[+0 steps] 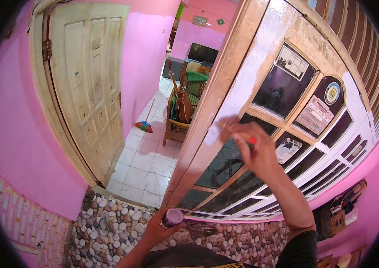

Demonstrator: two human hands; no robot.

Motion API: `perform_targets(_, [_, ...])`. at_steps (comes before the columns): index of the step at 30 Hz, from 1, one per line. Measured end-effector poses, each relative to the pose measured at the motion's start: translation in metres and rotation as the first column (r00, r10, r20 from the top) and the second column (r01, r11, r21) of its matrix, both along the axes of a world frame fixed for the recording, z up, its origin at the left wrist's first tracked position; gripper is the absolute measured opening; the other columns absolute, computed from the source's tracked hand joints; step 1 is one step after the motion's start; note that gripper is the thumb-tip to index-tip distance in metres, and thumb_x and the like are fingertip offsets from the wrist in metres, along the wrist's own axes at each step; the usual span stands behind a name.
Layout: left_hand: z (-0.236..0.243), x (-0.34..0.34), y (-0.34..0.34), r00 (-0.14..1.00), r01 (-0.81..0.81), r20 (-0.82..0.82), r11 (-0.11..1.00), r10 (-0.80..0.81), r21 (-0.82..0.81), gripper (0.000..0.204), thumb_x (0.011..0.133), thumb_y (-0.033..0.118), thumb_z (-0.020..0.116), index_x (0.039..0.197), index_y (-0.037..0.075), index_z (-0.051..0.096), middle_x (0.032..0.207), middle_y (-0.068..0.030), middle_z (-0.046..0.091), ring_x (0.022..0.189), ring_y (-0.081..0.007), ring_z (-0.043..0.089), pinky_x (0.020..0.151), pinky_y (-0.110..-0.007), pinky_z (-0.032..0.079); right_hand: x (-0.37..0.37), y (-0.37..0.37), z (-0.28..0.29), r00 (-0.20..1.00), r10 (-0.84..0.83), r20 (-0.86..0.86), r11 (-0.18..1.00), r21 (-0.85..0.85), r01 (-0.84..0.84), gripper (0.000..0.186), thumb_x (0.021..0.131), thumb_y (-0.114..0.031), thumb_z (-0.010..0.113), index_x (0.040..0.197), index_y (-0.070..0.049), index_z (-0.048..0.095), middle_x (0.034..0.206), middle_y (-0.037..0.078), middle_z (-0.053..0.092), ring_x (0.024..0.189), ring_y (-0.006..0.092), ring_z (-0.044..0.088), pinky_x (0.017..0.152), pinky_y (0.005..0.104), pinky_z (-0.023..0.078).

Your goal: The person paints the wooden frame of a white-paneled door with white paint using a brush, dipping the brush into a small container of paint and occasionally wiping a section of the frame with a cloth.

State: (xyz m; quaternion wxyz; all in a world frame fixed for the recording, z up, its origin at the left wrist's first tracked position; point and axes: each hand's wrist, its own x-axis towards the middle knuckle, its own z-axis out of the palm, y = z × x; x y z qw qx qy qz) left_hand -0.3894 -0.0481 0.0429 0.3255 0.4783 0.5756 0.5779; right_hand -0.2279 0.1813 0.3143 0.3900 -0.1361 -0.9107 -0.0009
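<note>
My right hand (261, 154) is raised to the wooden window frame (207, 107), its fingers closed around a paintbrush (252, 140). A red bit of the handle shows at the hand, while the bristle end is blurred against the wood. Pale lilac paint (238, 85) coats the upper part of the upright; bare tan wood shows below it and on the inner bars. Low down by the doorway, my left hand (156, 230) grips a small cup (173, 216) with pale purple paint in it.
Dark glass panes (283, 85) with stickers fill the frame. An open cream door (89, 80) stands at the left. Through the doorway are a guitar (183, 105) on a chair, a broom (144, 125) and white tiles (142, 165). Pebble-patterned flooring (109, 223) lies below.
</note>
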Motion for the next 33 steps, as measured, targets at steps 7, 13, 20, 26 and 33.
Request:
perform_targets(7, [-0.009, -0.001, -0.005, 0.999, -0.020, -0.031, 0.997, 0.018, -0.072, 0.076, 0.076, 0.032, 0.090, 0.136, 0.002, 0.054, 0.123, -0.0162, 0.065, 0.115, -0.0254, 0.063, 0.098, -0.039, 0.050, 0.003, -0.025, 0.030, 0.987, -0.038, -0.157, 0.956, 0.282, 0.082, 0.020, 0.092, -0.005, 0.068, 0.112, -0.005, 0.067, 0.100, 0.012, 0.068, 0.079, 0.0275, 0.069, 0.068, 0.0363, 0.056])
perform_targets(13, [-0.007, 0.004, 0.001, 0.999, 0.020, -0.034, 0.998, -0.022, -0.059, 0.073, 0.078, 0.029, 0.089, 0.135, 0.002, 0.054, 0.119, -0.0146, 0.065, 0.112, -0.0243, 0.064, 0.096, -0.036, 0.050, 0.016, -0.009, -0.054, 0.959, -0.063, 0.277, 0.981, -0.160, 0.111, 0.020, 0.094, -0.010, 0.067, 0.114, -0.009, 0.067, 0.101, 0.013, 0.068, 0.082, 0.0285, 0.069, 0.070, 0.0376, 0.057])
perform_targets(20, [-0.001, -0.002, 0.007, 0.998, -0.004, -0.068, 0.997, -0.001, -0.077, 0.074, 0.077, 0.033, 0.090, 0.136, 0.004, 0.055, 0.125, -0.0150, 0.065, 0.118, -0.0255, 0.062, 0.100, -0.039, 0.049, 0.022, -0.020, 0.002, 0.995, -0.046, -0.093, 0.998, 0.025, 0.049, 0.017, 0.093, -0.006, 0.068, 0.110, -0.002, 0.069, 0.094, 0.013, 0.070, 0.076, 0.0246, 0.069, 0.065, 0.0329, 0.055])
perform_targets(26, [-0.001, 0.004, 0.029, 0.994, -0.039, -0.099, 0.999, 0.037, -0.016, 0.072, 0.077, 0.024, 0.089, 0.136, 0.004, 0.054, 0.128, -0.0143, 0.064, 0.120, -0.0248, 0.061, 0.103, -0.039, 0.047, 0.041, -0.071, -0.041, 0.988, 0.044, -0.149, 0.748, -0.650, -0.132, 0.016, 0.097, -0.012, 0.067, 0.099, 0.004, 0.069, 0.085, 0.009, 0.071, 0.066, 0.0107, 0.066, 0.058, 0.0236, 0.051])
perform_targets(33, [0.010, 0.003, 0.039, 0.997, -0.007, -0.080, 0.996, 0.015, 0.094, 0.070, 0.079, 0.015, 0.086, 0.139, 0.007, 0.051, 0.130, -0.0134, 0.062, 0.121, -0.0254, 0.060, 0.103, -0.038, 0.047, 0.030, -0.104, -0.084, 0.996, 0.022, 0.083, 0.650, -0.759, 0.049, 0.013, 0.093, -0.006, 0.070, 0.102, 0.003, 0.068, 0.086, 0.012, 0.072, 0.073, 0.0178, 0.072, 0.065, 0.0283, 0.056])
